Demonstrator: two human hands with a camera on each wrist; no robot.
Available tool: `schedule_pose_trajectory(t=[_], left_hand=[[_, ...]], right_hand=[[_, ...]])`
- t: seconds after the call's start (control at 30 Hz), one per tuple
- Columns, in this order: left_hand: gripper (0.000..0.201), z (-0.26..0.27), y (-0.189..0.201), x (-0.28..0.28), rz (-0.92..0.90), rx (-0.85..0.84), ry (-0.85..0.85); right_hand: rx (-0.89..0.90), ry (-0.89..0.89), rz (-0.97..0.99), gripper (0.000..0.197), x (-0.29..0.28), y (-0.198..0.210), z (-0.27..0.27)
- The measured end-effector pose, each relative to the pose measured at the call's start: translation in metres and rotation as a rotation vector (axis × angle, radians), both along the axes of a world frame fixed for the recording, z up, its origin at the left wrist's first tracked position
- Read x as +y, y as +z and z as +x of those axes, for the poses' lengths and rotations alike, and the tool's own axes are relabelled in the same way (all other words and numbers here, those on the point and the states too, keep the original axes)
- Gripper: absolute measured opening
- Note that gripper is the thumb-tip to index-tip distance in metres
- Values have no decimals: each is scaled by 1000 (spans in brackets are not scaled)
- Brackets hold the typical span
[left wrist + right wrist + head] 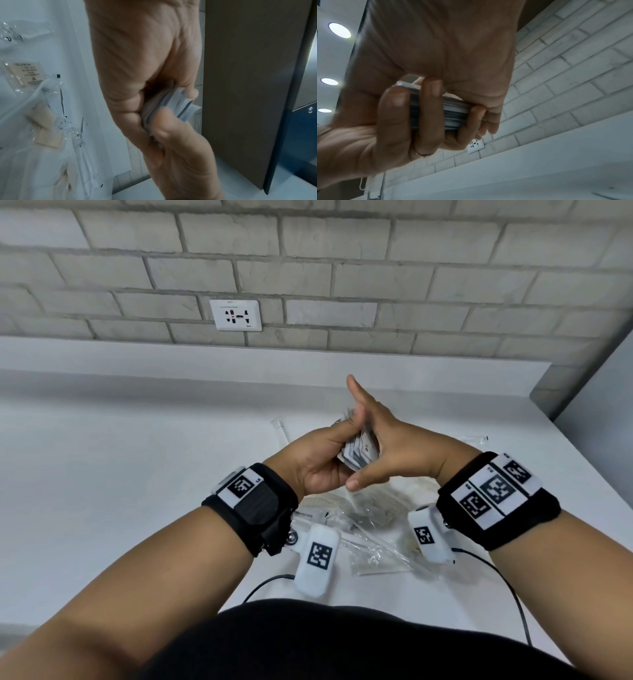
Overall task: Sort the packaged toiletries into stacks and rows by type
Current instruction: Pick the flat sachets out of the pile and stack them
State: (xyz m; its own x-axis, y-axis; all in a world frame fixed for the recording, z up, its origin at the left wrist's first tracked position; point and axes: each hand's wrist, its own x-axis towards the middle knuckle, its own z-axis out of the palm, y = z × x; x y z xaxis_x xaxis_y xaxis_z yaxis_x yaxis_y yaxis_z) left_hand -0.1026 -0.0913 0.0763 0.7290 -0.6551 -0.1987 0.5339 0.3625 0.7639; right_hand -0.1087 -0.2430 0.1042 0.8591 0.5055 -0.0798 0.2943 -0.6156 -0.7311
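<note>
Left hand (318, 460), right hand (394, 446) — sachet stack (359, 451)

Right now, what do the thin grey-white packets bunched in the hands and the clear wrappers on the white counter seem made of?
Thin grey-white packets, gripped by the left hand: probably matte paper or laminated sachet stock; opaque, flat, with crisp layered edges. Clear crinkled wrappers on the white counter: thin glossy plastic film, transparent and glinting; some hold beige contents.

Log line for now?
left hand grips stack of flat grey-white sachets | right hand presses its side, fingers straight | clear-wrapped toiletries pile unsorted on white counter
</note>
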Motion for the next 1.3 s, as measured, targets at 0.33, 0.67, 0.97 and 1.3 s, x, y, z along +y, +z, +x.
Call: schedule_pose_trajectory(t=[0.33, 0.67, 0.97, 1.3], left_hand=[[51, 0, 5, 11, -69, 136, 72], [45, -5, -7, 30, -128, 170, 103], [14, 15, 1, 60, -95, 180, 443], [23, 35, 0, 69, -185, 378, 674]], right_hand=[[19, 21, 64, 144, 23, -2, -8], [-57, -44, 15, 142, 56, -14, -12], [-340, -255, 130, 98, 78, -20, -13], [-1072, -201, -237, 29, 100, -54, -4]])
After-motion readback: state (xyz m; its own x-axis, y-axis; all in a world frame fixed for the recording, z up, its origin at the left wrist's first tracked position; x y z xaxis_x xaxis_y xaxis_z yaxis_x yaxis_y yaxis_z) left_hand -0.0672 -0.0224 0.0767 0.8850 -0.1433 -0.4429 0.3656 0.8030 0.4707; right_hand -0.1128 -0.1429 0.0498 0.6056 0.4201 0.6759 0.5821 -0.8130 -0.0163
